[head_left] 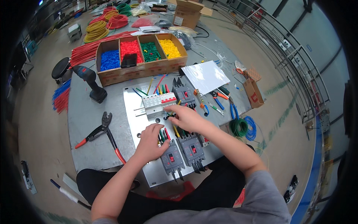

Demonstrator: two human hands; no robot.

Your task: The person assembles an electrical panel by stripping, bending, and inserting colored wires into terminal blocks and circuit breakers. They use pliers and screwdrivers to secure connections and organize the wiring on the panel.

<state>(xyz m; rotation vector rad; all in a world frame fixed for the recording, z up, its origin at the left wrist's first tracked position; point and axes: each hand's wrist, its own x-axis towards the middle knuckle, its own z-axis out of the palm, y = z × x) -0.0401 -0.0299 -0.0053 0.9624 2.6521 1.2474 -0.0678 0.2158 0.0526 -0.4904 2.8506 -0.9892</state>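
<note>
A metal mounting plate (131, 112) carries a row of white miniature circuit breakers (153, 105) with red levers at one end. Over the wires beside this row, my right hand (188, 118) has its index finger and thumb bent toward each other; what lies between them is hard to make out. My left hand (150, 141) rests lower, fingers apart, beside short coloured wires (166, 133). Its thumb is close to a grey moulded-case breaker (172, 158) with a red switch. A second grey breaker (192, 149) stands to its right, a third grey breaker (183, 93) at the plate's far end.
Behind the plate stands a cardboard box (112, 79) of blue, red, green and yellow caps. A cordless drill (91, 84) and a crimping tool (104, 130) are at left. White sheets (206, 76), pliers (233, 108) and wire coils (238, 127) lie at right.
</note>
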